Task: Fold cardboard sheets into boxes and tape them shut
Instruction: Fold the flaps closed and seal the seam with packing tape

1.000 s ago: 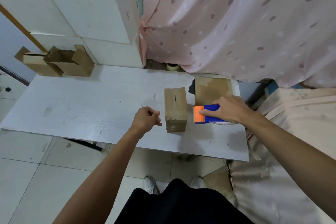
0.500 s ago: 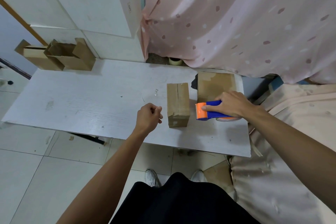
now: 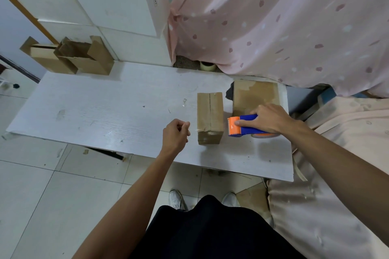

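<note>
The right hand point(image 3: 270, 121) was closed round the blue handle of a blue-and-orange plastic tape dispenser point(image 3: 245, 127), forefinger laid along its orange head, with the roll resting on the white wood-grain table point(image 3: 105, 111) beneath the palm. Just beyond that orange head, on the thumb side of the grip, stood the small brown cardboard box point(image 3: 210, 115), flaps closed, a seam running down its top and a sheen of clear tape over the near end. The left hand point(image 3: 175, 132) hovered just beside the box's other flank, fingers curled and thumb pressed to forefinger. Whether a scrap of clear tape was pinched there could not be told. Behind the right knuckles lay a flat brown cardboard sheet point(image 3: 255, 96), likely the next to fold. The box looked light and hollow: stiff along its edges, but its walls would probably cave under a hard squeeze, and the taped faces seemed slick. It would best be taken across its two long sides, near the corners.
</note>
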